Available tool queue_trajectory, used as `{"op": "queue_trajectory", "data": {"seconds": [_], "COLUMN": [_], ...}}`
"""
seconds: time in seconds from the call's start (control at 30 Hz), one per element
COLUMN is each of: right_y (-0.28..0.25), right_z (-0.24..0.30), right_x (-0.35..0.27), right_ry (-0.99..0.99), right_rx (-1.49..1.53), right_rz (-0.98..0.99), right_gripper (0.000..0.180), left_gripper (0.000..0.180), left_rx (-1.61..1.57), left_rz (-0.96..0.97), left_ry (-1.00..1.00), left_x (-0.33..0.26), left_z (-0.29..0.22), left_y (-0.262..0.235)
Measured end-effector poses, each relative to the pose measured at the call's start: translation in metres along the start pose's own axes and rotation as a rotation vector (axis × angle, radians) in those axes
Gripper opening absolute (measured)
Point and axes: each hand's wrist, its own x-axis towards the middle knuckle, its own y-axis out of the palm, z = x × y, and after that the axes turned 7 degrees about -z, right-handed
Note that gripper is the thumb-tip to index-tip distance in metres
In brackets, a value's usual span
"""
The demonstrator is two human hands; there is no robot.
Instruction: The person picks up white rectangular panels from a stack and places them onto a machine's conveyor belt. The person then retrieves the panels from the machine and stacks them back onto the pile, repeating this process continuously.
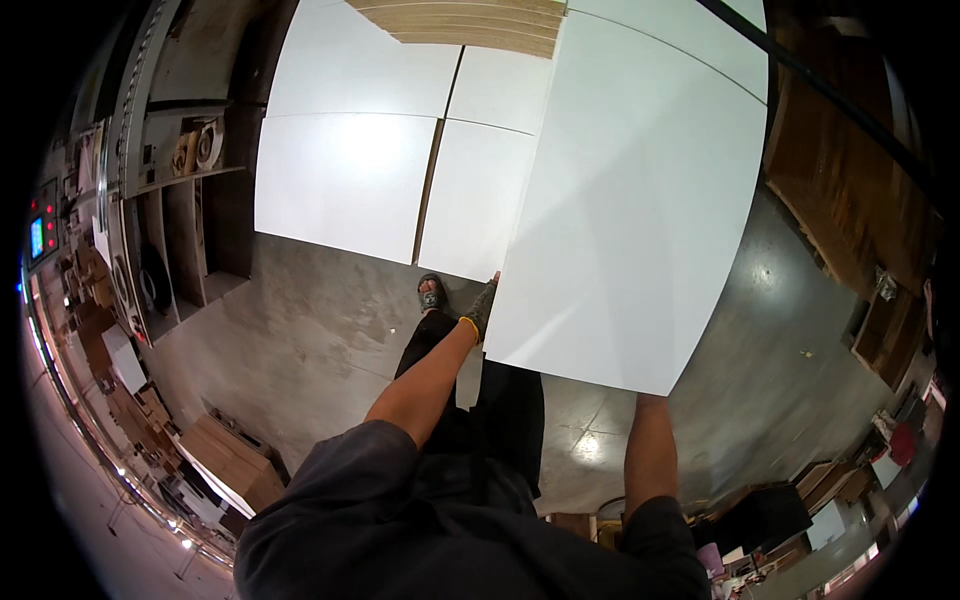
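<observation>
A large white board (640, 190) is lifted in front of me, tilted over the floor. My left hand (482, 305), in a grey glove with a yellow cuff, grips its left edge near the lower corner. My right forearm (650, 450) reaches up under the board's near edge; the right hand itself is hidden beneath the board, so its grip cannot be seen. One of my feet in a sandal (432, 293) shows on the floor just left of the board.
Several more white boards (350, 180) lie flat on a stack ahead, with bare wooden sheets (470, 25) beyond. Shelving (185, 220) stands at left, a control panel (40, 230) farther left, cardboard boxes (235, 455) lower left, a wooden surface (850, 180) at right, grey concrete floor (310, 330).
</observation>
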Motion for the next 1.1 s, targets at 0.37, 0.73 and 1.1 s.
{"op": "queue_trajectory", "data": {"seconds": [0.37,0.73,1.1], "right_y": [-0.001,0.038,0.093], "right_z": [-0.079,-0.255,-0.413], "right_x": [-0.043,-0.124,-0.172], "right_ry": [0.016,-0.001,0.046], "right_rx": [-0.036,-0.015,0.107], "right_rz": [0.058,0.142,0.162], "right_gripper": [0.05,0.045,0.041], "left_gripper": [0.073,0.075,0.087], "left_rx": [0.238,0.468,0.921], "left_rz": [0.025,-0.126,0.038], "left_ry": [0.028,0.003,0.219], "left_x": [-0.021,-0.088,-0.109], "left_z": [-0.04,-0.154,-0.282], "left_y": [-0.064,-0.135,-0.197]}}
